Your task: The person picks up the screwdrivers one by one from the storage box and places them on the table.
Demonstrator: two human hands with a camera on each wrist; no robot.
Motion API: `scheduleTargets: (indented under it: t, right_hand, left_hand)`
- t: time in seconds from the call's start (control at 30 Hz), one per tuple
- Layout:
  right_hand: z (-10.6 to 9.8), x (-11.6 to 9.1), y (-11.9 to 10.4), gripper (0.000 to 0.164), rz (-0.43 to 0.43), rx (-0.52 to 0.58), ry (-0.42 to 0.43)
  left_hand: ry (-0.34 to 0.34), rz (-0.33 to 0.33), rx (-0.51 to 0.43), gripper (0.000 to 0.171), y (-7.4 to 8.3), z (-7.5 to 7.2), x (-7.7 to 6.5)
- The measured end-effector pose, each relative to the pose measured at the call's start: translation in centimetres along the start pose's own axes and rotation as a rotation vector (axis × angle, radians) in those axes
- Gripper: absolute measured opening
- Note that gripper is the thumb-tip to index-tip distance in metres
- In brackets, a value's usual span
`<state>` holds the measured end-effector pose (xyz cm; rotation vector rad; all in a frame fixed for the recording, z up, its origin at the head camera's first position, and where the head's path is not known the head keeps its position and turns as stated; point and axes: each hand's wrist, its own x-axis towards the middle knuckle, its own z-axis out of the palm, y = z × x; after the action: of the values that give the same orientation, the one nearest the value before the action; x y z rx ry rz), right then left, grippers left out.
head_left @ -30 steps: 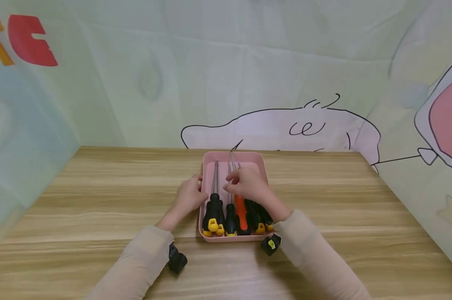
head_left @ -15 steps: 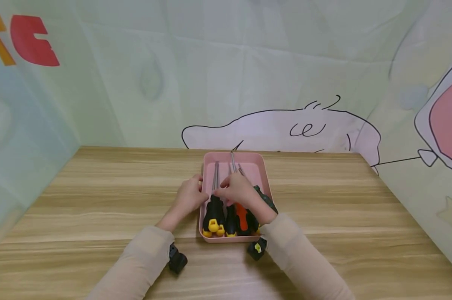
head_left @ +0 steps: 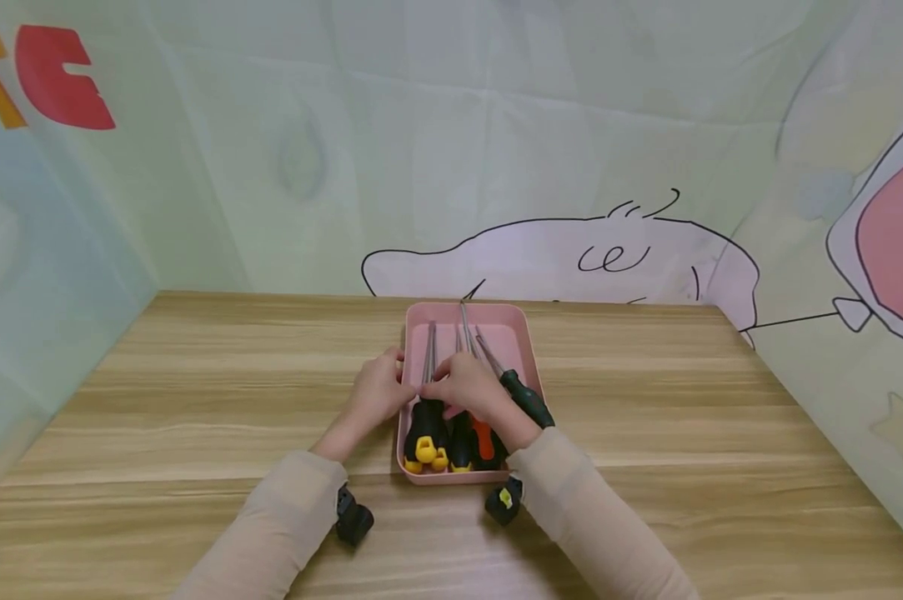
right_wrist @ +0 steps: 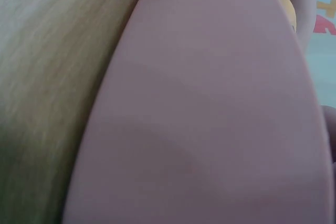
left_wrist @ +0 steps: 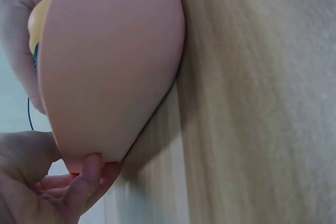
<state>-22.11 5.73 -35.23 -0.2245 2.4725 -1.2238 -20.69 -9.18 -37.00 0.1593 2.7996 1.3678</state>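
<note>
A pink tray (head_left: 526, 343) holds several screwdrivers lying lengthwise. My left hand (head_left: 376, 390) grips its left wall, thumb over the rim and fingers outside; the left wrist view shows the fingers against the wall (left_wrist: 110, 66). My right hand (head_left: 469, 385) reaches over the tray, its fingertips at the upper end of a black-and-yellow screwdriver (head_left: 425, 433) on the left. Whether they pinch it is hidden. Under this hand lie an orange-and-black screwdriver (head_left: 484, 440) and another black-and-yellow handle (head_left: 461, 442). A dark green screwdriver (head_left: 526, 398) slants at the right. The right wrist view mostly shows the tray's wall (right_wrist: 205, 98).
The tray stands on a wood-grain table (head_left: 233, 375) near its back edge. A printed cloth backdrop (head_left: 451, 167) hangs behind and at both sides. One long metal shaft (head_left: 464, 317) reaches the tray's far rim.
My right hand has moved left and slightly down, from above the orange handle to the left group of screwdrivers, uncovering the dark green handle. My left hand stays at the rim.
</note>
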Motion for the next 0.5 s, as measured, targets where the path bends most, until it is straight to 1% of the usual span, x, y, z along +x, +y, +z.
scheduleTargets:
  t: [0.23, 0.4, 0.5]
  right_hand:
    - [0.05, 0.39, 0.03, 0.035, 0.072, 0.147, -0.056]
    - [-0.07, 0.43, -0.05, 0.039, 0.092, 0.226, -0.099]
    - [-0.06, 0.43, -0.16, 0.043, 0.102, 0.263, -0.125]
  left_hand:
    - [0.007, 0.017, 0.020, 0.036, 0.09, -0.03, -0.04]
    - [0.001, 0.002, 0.026, 0.036, 0.12, 0.01, 0.09]
    - [0.017, 0.006, 0.046, 0.036, 0.06, -0.03, 0.14]
